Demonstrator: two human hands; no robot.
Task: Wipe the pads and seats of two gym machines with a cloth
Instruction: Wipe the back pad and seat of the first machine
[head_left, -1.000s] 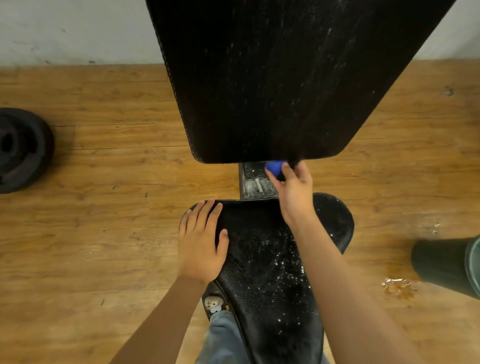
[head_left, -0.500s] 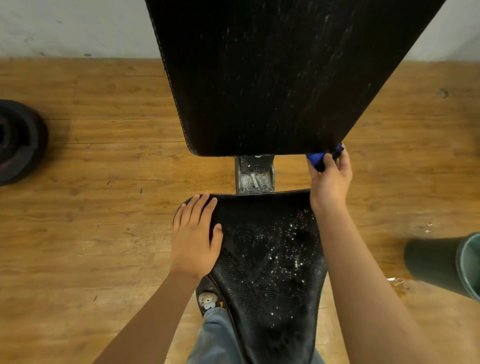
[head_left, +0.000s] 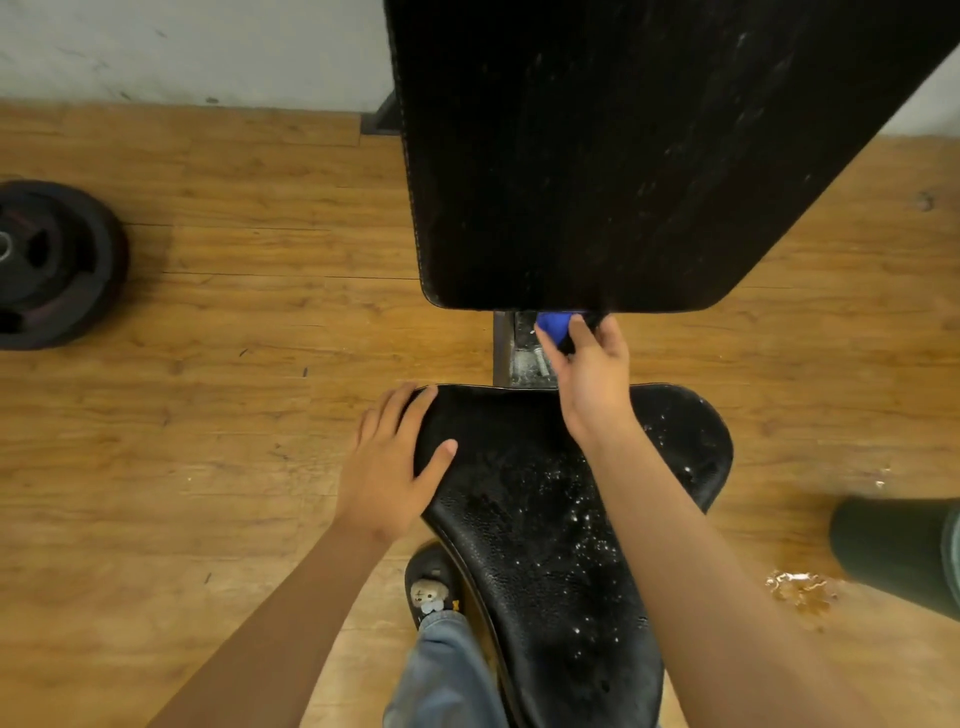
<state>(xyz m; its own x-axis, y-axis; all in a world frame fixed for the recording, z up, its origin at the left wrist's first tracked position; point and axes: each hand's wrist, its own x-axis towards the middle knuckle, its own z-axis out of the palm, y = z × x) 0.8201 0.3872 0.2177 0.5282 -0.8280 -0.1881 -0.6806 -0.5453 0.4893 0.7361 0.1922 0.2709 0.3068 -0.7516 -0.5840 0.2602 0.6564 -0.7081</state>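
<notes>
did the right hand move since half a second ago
Yes, the right hand slid left under the back pad, from its corner to the metal bracket.

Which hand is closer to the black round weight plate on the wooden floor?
Left. The left hand rests on the black padded seat, toward the black round weight plate; the right hand grips a blue cloth farther right.

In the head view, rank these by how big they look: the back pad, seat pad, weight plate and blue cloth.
1. back pad
2. seat pad
3. weight plate, cut off at the left edge
4. blue cloth, partly hidden in the right hand
</notes>
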